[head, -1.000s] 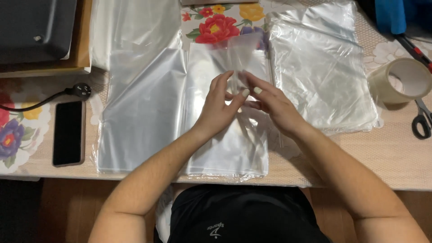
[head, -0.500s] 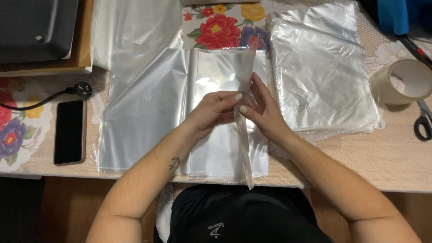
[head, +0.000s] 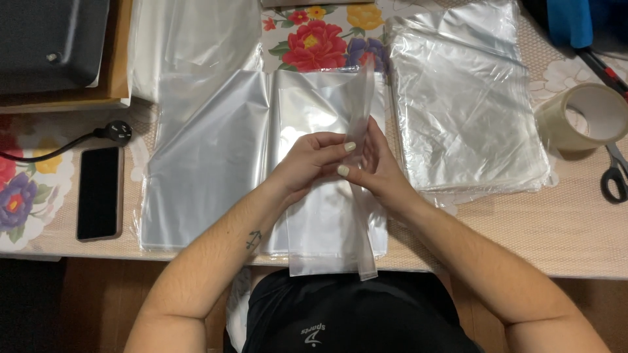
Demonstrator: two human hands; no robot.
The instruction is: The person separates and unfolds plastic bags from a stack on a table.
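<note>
Worktop [head: 497, 242], one, patterned cloth; near edge just below the hands. Clear plastic stacks, three: left [head: 203, 157], centre [head: 314, 117], right [head: 464, 111]. Clear plastic bag [head: 361, 196], one, folded narrow, upright between both hands, overhanging near edge. Left hand [head: 313, 160], right hand [head: 373, 171]: touching, pinched on bag. Phone [head: 98, 193], tape roll [head: 582, 117], scissors [head: 615, 173]: one each, well apart.

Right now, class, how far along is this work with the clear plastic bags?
Done: a stack of clear bags lies at the right. In hand: the left hand and right hand pinch one clear bag on edge. Left: loose plastic sheets on the left.
</note>
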